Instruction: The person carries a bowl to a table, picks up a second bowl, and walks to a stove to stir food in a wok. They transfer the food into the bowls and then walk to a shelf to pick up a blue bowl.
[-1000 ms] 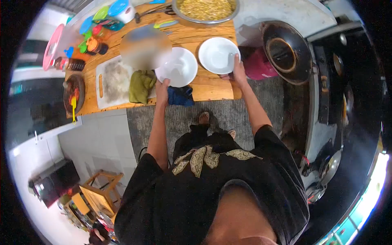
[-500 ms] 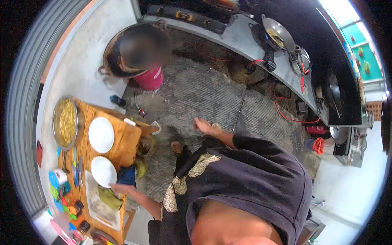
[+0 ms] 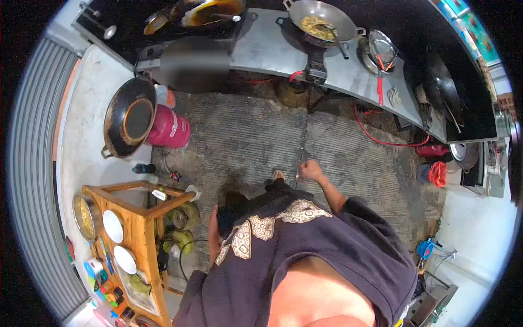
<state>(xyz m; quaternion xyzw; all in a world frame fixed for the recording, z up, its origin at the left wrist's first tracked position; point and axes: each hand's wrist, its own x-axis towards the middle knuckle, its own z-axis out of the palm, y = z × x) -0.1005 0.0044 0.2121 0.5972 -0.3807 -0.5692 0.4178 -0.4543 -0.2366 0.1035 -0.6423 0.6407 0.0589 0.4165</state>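
My right hand (image 3: 311, 170) hangs in front of my body above the ribbed floor, its fingers curled in, with nothing visible in it. At my left side, my left hand (image 3: 213, 216) hangs beside my dark shirt (image 3: 327, 245); its fingers are mostly hidden. Left of it stands a wooden table (image 3: 143, 240), with two white plates, the nearer one (image 3: 125, 260) and the farther one (image 3: 113, 226). A metal bowl of yellowish strips (image 3: 85, 217) sits at the table's far corner. A green cloth (image 3: 139, 285) lies on the table's near part.
Ahead, a long metal counter (image 3: 261, 46) carries a wok (image 3: 340, 13) with yellowish food and a ladle, plus a strainer with red-handled tools (image 3: 381, 52). A blackened wok (image 3: 128, 117) leans by a pink gas cylinder (image 3: 170, 128). A red hose (image 3: 376, 136) loops below the counter.
My view has moved forward, toward the counter. My left hand has left the nearer white plate and dropped to my side. My right hand has swung rightward, its fingers now more curled.
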